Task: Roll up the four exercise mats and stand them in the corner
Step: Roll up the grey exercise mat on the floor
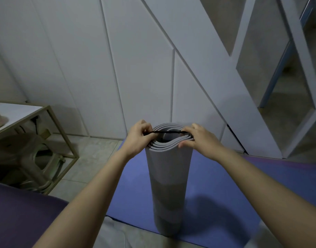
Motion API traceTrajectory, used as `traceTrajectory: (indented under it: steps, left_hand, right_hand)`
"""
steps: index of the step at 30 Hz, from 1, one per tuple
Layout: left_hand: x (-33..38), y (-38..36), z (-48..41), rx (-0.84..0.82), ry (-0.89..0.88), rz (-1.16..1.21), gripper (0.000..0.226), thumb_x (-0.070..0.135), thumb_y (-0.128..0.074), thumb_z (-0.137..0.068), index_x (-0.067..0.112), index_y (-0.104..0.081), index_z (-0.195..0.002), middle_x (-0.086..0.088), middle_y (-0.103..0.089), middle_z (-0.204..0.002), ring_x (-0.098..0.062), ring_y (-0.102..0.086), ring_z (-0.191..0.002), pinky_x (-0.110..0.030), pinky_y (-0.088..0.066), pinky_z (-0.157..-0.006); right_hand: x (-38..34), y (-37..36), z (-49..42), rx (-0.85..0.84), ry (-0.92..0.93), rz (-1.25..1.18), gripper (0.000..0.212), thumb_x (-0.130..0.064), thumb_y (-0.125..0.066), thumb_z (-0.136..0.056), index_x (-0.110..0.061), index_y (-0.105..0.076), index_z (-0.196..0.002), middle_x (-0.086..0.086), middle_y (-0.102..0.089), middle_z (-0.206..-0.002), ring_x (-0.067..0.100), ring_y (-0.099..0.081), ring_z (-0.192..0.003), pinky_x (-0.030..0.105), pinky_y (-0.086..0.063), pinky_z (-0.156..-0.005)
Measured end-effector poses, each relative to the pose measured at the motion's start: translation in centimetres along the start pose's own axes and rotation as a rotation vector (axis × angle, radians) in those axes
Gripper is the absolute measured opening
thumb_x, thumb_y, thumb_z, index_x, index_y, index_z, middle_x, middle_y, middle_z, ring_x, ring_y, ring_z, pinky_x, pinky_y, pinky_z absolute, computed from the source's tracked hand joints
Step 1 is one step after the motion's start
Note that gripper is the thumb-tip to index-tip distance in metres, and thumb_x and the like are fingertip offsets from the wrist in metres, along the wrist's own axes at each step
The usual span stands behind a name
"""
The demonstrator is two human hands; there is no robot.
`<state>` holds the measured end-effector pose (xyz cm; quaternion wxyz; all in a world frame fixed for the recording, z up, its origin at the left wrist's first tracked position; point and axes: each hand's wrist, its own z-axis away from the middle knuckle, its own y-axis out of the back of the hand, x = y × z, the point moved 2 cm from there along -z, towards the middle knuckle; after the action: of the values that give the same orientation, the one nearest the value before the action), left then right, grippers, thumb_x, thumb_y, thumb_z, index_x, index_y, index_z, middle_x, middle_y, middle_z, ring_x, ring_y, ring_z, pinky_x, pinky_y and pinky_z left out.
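White panelled wall (82, 59) backs your work spot. Your left hand (138, 138) pinches one end of a black band (167, 131) stretched across the top of the rolled grey mat (168, 185), and your right hand (200, 140) pinches the other end. Hold the band wide, clear the rim evenly, then slide it down before the coils loosen. The roll stands upright on a blue mat (225, 185). A framed side table (51, 113) and tiled floor (92, 158) lie left; open shelving (296, 86) stands right.
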<state>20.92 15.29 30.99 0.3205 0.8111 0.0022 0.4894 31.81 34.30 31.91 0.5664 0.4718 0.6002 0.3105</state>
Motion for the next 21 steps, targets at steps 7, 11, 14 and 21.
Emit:
traceTrajectory:
  steps: [7, 11, 14, 21]
  left_hand:
    - [2.1, 1.9, 0.7, -0.526, 0.077, -0.099, 0.047, 0.027, -0.086, -0.061, 0.016, -0.042, -0.075, 0.003, -0.043, -0.074, -0.012, -0.038, -0.066, -0.023, -0.031, -0.06]
    - [3.1, 1.3, 0.4, -0.455, -0.11, -0.42, 0.049, 0.018, -0.088, -0.062, 0.02, -0.04, -0.074, 0.007, -0.044, -0.072, -0.008, -0.038, -0.06, -0.017, -0.032, -0.052]
    - [2.4, 0.6, 0.5, -0.344, -0.207, -0.388, 0.038, 0.015, -0.085, -0.063, 0.014, -0.048, -0.075, 0.002, -0.049, -0.07, -0.013, -0.04, -0.062, -0.022, -0.03, -0.053]
    - [-0.4, -0.4, 1.0, -0.056, -0.246, -0.249, 0.041, 0.002, -0.077, -0.067, 0.017, -0.041, -0.056, 0.01, -0.042, -0.059, -0.003, -0.037, -0.078, -0.015, -0.032, -0.061]
  right_hand:
    - [0.9, 0.1, 0.0, 0.018, -0.013, -0.02, 0.045, -0.054, -0.064, -0.079, -0.027, -0.057, -0.115, -0.003, -0.045, -0.098, 0.014, -0.045, -0.089, 0.029, -0.032, -0.068]
    - [1.2, -0.5, 0.0, 0.051, -0.023, -0.086, 0.043, -0.049, -0.067, -0.08, -0.029, -0.055, -0.115, -0.006, -0.045, -0.1, 0.013, -0.047, -0.091, 0.029, -0.036, -0.071]
    - [1.9, -0.6, 0.2, 0.106, -0.105, -0.301, 0.053, -0.042, -0.077, -0.072, -0.026, -0.046, -0.111, -0.008, -0.054, -0.103, 0.016, -0.054, -0.09, 0.034, -0.045, -0.077]
    - [1.2, -1.3, -0.2, 0.267, -0.11, -0.402, 0.043, -0.028, -0.084, -0.067, -0.016, -0.044, -0.075, -0.007, -0.04, -0.073, 0.01, -0.036, -0.063, 0.019, -0.029, -0.056]
